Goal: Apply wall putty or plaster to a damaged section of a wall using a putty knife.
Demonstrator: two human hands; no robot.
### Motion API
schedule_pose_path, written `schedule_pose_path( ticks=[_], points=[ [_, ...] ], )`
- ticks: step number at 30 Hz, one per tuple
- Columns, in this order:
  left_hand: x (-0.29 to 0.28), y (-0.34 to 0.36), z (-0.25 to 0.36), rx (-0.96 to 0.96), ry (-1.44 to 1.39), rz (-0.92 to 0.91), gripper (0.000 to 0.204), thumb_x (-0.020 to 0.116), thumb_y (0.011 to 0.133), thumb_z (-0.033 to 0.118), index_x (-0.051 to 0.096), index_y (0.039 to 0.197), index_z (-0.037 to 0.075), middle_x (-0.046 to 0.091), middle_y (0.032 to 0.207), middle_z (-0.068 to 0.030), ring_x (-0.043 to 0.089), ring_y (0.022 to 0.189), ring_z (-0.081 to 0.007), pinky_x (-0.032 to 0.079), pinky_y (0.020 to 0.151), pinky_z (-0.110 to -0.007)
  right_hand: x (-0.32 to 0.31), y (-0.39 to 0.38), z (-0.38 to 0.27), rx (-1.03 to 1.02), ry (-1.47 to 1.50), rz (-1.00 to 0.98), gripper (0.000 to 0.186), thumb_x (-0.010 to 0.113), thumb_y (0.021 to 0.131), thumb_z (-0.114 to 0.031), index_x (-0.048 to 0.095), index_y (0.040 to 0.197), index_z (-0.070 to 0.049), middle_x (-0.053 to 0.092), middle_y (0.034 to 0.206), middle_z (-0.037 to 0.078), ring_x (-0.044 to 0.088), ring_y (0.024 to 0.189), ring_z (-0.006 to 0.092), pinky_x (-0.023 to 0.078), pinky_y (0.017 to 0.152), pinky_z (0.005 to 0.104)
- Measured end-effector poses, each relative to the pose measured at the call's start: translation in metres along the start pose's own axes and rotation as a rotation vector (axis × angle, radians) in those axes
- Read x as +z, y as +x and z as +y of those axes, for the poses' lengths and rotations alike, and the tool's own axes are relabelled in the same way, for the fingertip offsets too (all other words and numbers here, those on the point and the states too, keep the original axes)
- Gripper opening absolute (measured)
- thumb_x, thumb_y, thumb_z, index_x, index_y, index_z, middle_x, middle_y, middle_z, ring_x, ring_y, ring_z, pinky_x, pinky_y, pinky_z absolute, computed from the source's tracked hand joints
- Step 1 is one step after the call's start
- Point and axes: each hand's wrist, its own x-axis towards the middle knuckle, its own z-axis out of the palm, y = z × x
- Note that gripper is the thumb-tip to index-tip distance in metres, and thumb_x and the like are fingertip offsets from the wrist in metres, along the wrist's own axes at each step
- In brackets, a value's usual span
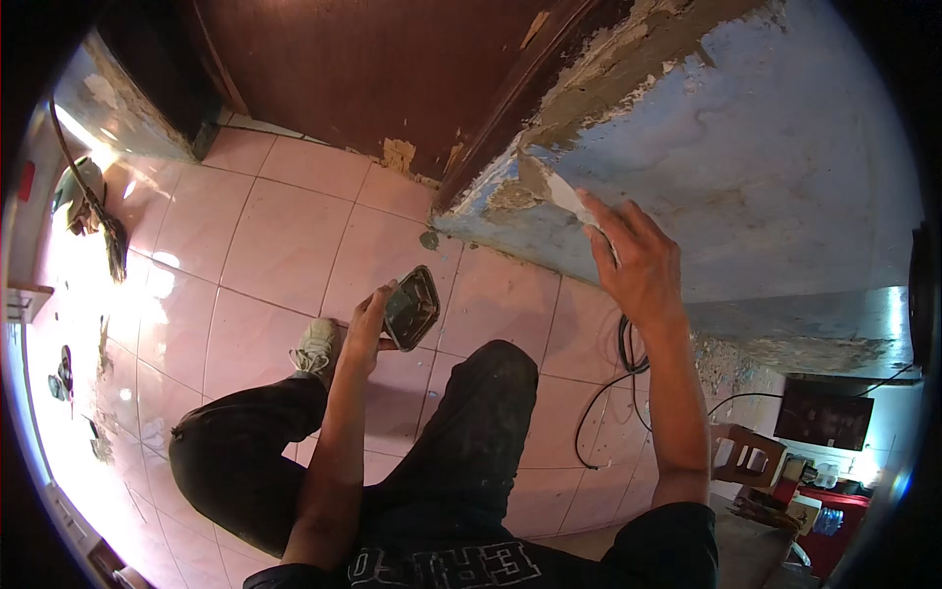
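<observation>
Black tee w/ white print, dusty black trousers [471, 432], pale sneaker [316, 346].

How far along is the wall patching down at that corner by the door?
Done, seemingly: grey filler covers the upper corner edge. In hand: the left hand holds a small dark tray, and the right hand presses a white tool or flake, too small to tell, against the blue wall. Left: a bare chipped patch low on the corner and crumbled plaster along the wall's lower edge.
</observation>
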Motion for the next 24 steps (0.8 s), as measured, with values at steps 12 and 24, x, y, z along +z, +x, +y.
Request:
schedule_pose_path(
  ticks=[12, 24],
  points=[
    [-0.008, 0.004, -0.006, 0.018, -0.041, 0.003, 0.071, 0.062, 0.095, 0.061, 0.060, 0.137, 0.003, 0.069, 0.108, -0.0133, 0.072, 0.082, -0.0203, 0.064, 0.064, -0.038, -0.023, -0.013, 0.044, 0.069, 0.060, 0.118, 0.041, 0.074, 0.092, -0.009, 0.072, 0.132, -0.019, 0.070, 0.097, 0.008, 0.067, 0.077, 0.0244, 0.054, 0.067, 0.0386],
    [-0.005, 0.003, -0.006, 0.003, -0.008, -0.007, 0.067, 0.059, 0.098, 0.058, 0.061, 0.138, 0.005, 0.070, 0.116, -0.0141, 0.073, 0.091, -0.0221, 0.064, 0.067, -0.039, 0.023, 0.015, 0.072, 0.036, 0.293, 0.231, 0.033, 0.074, 0.096, -0.011, 0.075, 0.128, -0.015, 0.072, 0.094, 0.006, 0.061, 0.073, 0.0178, 0.050, 0.063, 0.0331]
  ],
)
